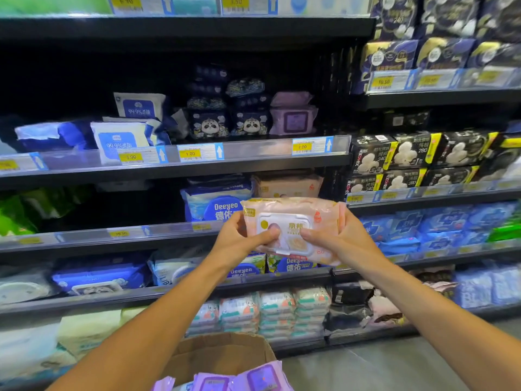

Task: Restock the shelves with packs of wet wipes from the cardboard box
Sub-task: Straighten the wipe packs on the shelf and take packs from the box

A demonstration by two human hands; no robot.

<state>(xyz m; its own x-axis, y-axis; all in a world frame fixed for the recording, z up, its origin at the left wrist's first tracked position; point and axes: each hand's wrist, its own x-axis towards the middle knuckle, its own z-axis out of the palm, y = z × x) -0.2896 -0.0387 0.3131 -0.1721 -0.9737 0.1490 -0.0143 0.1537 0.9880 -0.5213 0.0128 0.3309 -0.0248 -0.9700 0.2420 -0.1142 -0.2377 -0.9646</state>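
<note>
- So I've got the pink wipes pack [293, 225] up in front of me, clamped between both hands. Its long axis runs left-right, lid face turned back toward me, top edge tipped a bit toward the shelf.
- Left hand [239, 235] grips the left end, thumb across the lid; right hand [335, 238] has the right end, same deal. Both are closed on it and about equally near.
- The matching pink stack [287, 183] sits just above and beyond my hands on the shelf [112, 235], right of the blue Deeyeo pack [214, 201]. I reckon the move is up and forward, keeping the axis sideways.
- Cardboard box [222, 354] is well below my hands, purple packs [225, 380] in it.
</note>
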